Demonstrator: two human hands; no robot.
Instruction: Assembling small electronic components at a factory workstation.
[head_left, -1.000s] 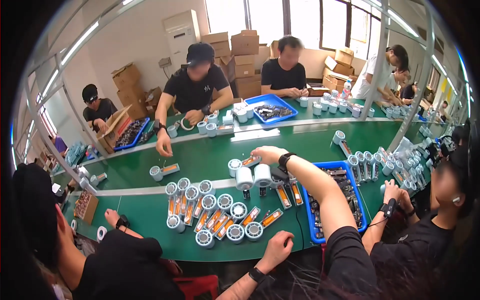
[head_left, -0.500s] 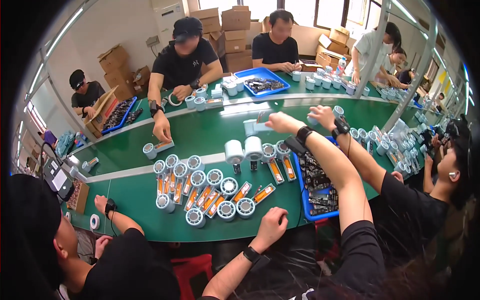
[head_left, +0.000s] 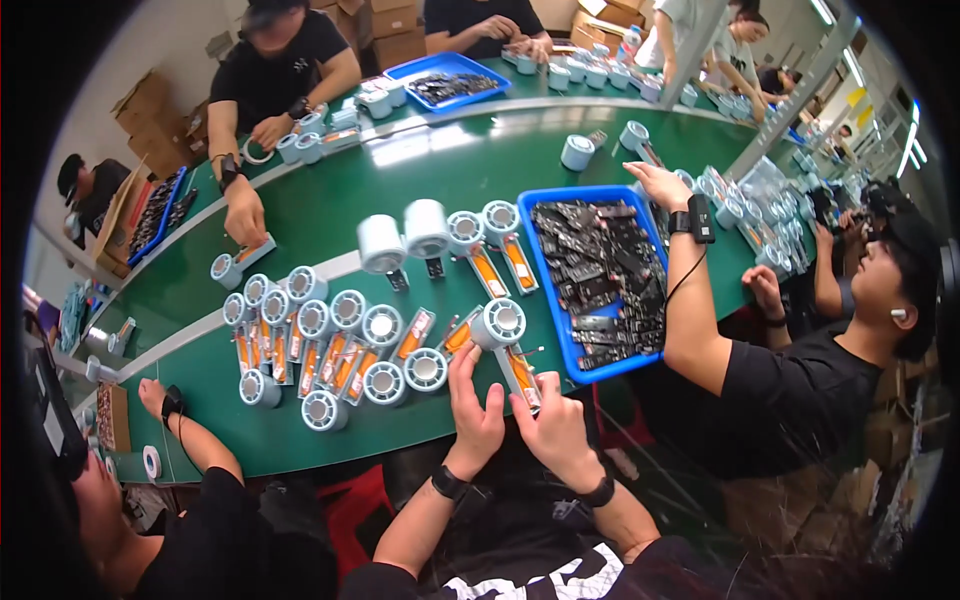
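Observation:
A light blue handheld fan with a round head and an opened handle [head_left: 518, 372] is between my two hands near the table's front edge. My left hand [head_left: 473, 408] has its fingers against the underside of the fan's round head. Closed round the lower end of the handle is my right hand [head_left: 558, 428]; thin wires stick out beside the handle. To the left of my hands lies a group of similar fans [head_left: 348, 310], several with orange parts showing in their handles. Two fans with smooth white heads [head_left: 427, 230] stand beyond.
A blue tray [head_left: 572, 368] of black circuit boards [head_left: 600, 270] sits just right of my hands. A green conveyor belt [head_left: 480, 160] runs across behind it, carrying a few fans [head_left: 577, 152]. A co-worker's forearm [head_left: 690, 290] reaches past the tray; another co-worker's hand [head_left: 243, 215] touches a fan.
My right arm has come back from over the belt, and a fan is now held in both hands. My left hand has joined it. The view has swung right.

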